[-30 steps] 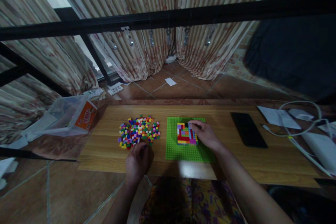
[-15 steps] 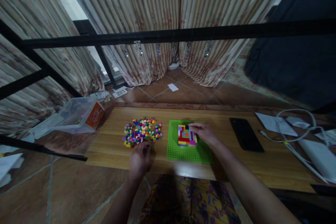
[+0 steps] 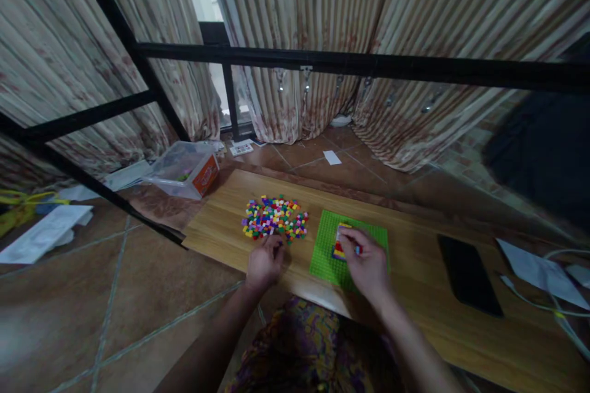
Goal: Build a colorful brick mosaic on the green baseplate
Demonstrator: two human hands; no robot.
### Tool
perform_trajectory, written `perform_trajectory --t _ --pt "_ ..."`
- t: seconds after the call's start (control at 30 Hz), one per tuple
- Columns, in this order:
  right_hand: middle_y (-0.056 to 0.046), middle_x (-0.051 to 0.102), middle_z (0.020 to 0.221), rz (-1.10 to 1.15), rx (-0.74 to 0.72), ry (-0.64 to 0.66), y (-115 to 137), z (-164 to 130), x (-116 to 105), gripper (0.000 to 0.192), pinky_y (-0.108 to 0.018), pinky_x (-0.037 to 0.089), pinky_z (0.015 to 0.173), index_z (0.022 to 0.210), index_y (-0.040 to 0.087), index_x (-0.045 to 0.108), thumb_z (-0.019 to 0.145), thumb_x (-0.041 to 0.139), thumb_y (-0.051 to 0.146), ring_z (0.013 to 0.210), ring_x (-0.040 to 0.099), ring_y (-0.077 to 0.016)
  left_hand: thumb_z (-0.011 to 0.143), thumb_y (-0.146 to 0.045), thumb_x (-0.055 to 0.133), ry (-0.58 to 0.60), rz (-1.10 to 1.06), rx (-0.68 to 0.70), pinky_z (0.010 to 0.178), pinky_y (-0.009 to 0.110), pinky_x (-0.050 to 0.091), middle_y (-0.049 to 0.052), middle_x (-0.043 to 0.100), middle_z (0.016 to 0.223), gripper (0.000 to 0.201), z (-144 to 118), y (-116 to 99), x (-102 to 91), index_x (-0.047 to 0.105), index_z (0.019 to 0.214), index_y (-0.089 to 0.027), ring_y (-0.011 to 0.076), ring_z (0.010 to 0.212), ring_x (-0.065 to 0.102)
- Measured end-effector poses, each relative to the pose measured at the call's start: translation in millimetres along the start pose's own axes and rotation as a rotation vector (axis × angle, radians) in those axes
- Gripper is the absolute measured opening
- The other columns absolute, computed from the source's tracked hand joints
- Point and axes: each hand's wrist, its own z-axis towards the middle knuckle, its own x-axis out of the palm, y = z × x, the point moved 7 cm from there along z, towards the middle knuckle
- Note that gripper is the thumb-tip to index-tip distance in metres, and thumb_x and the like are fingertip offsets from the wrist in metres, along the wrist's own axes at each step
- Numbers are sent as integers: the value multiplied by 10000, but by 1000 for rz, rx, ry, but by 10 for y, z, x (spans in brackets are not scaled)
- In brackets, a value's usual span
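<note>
The brick model (image 3: 339, 250) sits on the left-middle part of the green studded baseplate (image 3: 322, 261), its far and right portions hidden by your right hand (image 3: 367, 260). Red, yellow and blue show on the part you leave uncovered. Your right fingers are bent over the model, with a light-blue bit visible beside them; you cannot tell from this view whether they grip a brick. To the left of the baseplate and apart from it, small bricks (image 3: 275, 218) of many colours lie in a loose heap. Your left hand (image 3: 265, 263) is at the near edge of that heap, fingers curled; whether they hold a piece, you cannot tell.

All this rests on your long wood-grain bench (image 3: 405, 295), with pale light reflected near its front edge. A dark, flat slab-like device (image 3: 469, 273) lies to the right, then white paper (image 3: 544, 270) and a pale cable (image 3: 528, 302). Beyond the bench's left end stands a clear plastic box (image 3: 168, 185) with an orange label (image 3: 206, 175); its lettering is too small to read. A printed card (image 3: 241, 148) on the brown tiled floor (image 3: 184, 295) is equally illegible. Past a black metal bar (image 3: 322, 60) with hanging clips (image 3: 306, 81), striped curtains (image 3: 299, 6) fill the background.
</note>
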Motion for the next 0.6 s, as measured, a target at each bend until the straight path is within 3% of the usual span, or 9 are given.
perform_trajectory --t 0.17,0.3,0.43,0.6 --pt "-72 687 981 -205 -111 268 241 -24 784 265 -372 479 858 1045 209 680 887 470 176 946 617 -230 869 -228 508 5 -17 -7 725 270 464 43 662 957 147 -18 -9 -6 605 979 -220 167 825 625" --pt "-89 664 975 -338 -160 372 196 88 1174 301 -339 466 851 1025 205 687 869 456 90 947 601 -235 865 -192 510 -7 -31 47 734 260 467 40 657 947 137 -28 -34 -13 592 970 -222 163 840 622" --pt "-84 642 933 -376 -195 420 129 183 1306 272 -320 455 861 911 207 692 896 444 98 932 596 -223 863 -177 519 -19 -46 79 732 252 475 45 654 960 146 -38 -37 -16 584 987 -219 157 832 625" --pt "-79 642 901 -321 -181 384 134 191 1244 226 -326 456 859 845 198 666 915 458 143 933 600 -223 875 -178 515 -26 -56 96 737 249 479 45 652 965 141 -49 -41 -12 583 990 -222 157 842 628"
